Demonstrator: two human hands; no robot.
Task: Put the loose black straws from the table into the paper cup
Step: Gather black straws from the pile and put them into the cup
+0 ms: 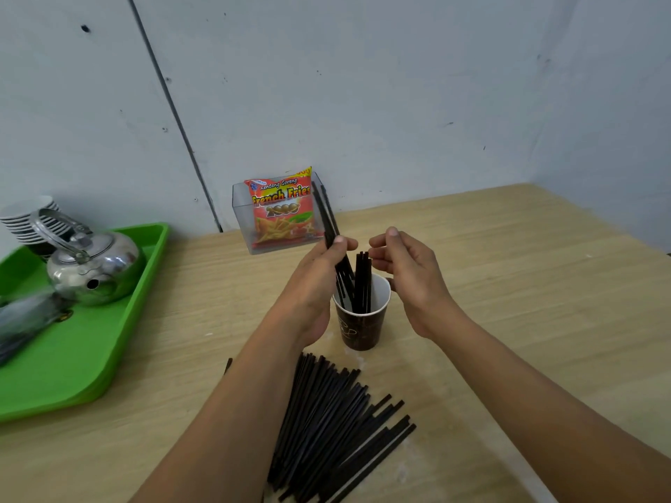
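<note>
A dark brown paper cup (361,330) stands upright at the middle of the wooden table, with several black straws (363,281) standing in it. My left hand (316,281) is on the cup's left side and grips a few black straws (328,221) between thumb and fingers; their lower ends dip into the cup and their tops lean back to the left. My right hand (410,274) hovers just right of the cup's rim, fingers curled and apart, holding nothing. A fanned pile of loose black straws (334,430) lies on the table in front of the cup, between my forearms.
A clear plastic box (241,219) holding a red French Fries snack bag (283,212) stands against the wall behind the cup. On the left, a green tray (72,361) carries a metal kettle (94,265), stacked cups (27,219) and a blurred dark object (21,321).
</note>
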